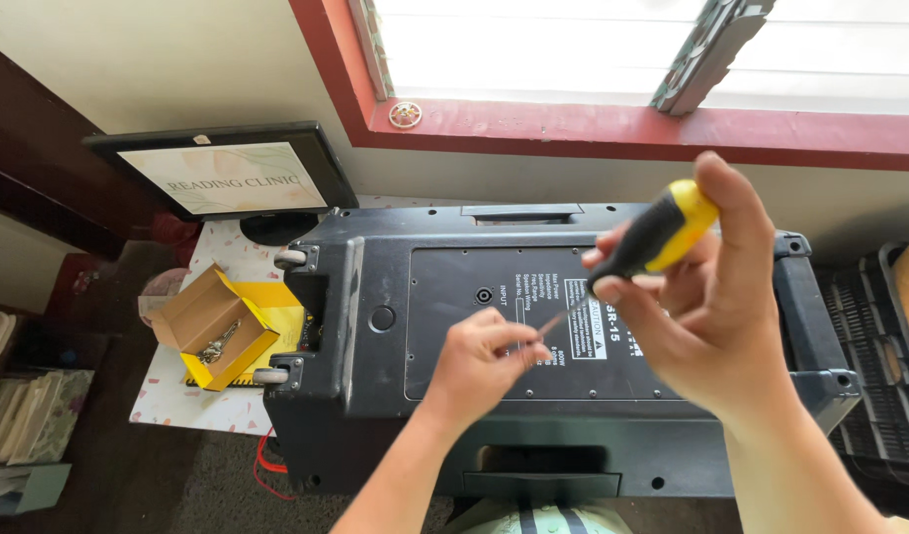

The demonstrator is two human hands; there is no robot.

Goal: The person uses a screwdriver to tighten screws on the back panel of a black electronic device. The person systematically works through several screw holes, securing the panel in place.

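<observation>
Beneath a red-framed window (612,124), a large black speaker cabinet (563,356) lies back-up, its rear panel (474,326) apparently still in place. The right hand (706,297) grips a yellow-and-black screwdriver (652,237), fingers wrapped round the handle; the left hand (479,361) pinches its tip above the panel. An open cardboard box (212,326) on the left worktop (168,396) holds small metal parts. Judged from this, work looks early.
</observation>
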